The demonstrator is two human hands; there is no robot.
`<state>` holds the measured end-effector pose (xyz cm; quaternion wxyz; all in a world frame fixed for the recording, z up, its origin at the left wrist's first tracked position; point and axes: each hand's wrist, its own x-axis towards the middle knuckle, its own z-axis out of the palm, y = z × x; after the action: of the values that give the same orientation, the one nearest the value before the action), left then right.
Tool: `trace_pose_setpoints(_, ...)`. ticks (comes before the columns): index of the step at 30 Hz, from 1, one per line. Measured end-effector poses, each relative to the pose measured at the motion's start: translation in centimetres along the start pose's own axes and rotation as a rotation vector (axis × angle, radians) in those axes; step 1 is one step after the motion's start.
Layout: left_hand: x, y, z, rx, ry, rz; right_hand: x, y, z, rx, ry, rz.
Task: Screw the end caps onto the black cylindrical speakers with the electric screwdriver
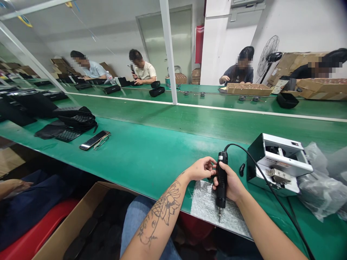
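The driver (221,180) is cased in smooth, low-sheen black plastic and tipped with a bright metal bit (219,213), while a rough, crinkled, silvery finish is seen on the sheet (202,202). The benchtop (135,159) is faced in smooth, softly glossy green. Crumpled, translucent plastic is seen in the bags (320,191), glossy glass on the phone (94,140), matt cardboard in the carton (78,209) and denim in the jeans (138,216).
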<state>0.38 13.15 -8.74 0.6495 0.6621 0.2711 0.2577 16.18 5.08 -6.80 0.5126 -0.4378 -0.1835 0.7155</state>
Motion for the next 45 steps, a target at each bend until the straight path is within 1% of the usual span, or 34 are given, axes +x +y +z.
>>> trace_pose_setpoints(8,-0.11,0.32,0.01,0.0,-0.005,0.004,0.01,0.0,-0.07,0.007,-0.002,0.0)
trace_pose_setpoints(14,-0.05,0.15,0.1,-0.01,-0.001,0.006,-0.01,-0.05,-0.02,0.011,-0.009,0.001)
trace_pose_setpoints(21,0.09,-0.03,0.07,-0.014,0.008,-0.006,-0.11,-0.06,0.03,0.01,-0.057,0.004)
trace_pose_setpoints(32,0.04,-0.12,0.09,-0.006,0.0,0.003,0.0,0.01,-0.02,0.013,-0.013,0.007)
trace_pose_setpoints(38,0.12,-0.13,0.04,0.001,-0.003,0.002,0.04,-0.03,-0.17,0.008,-0.017,0.01)
trace_pose_setpoints(45,-0.11,0.4,0.1,-0.004,0.0,-0.002,-0.06,-0.15,-0.04,0.007,-0.015,0.007)
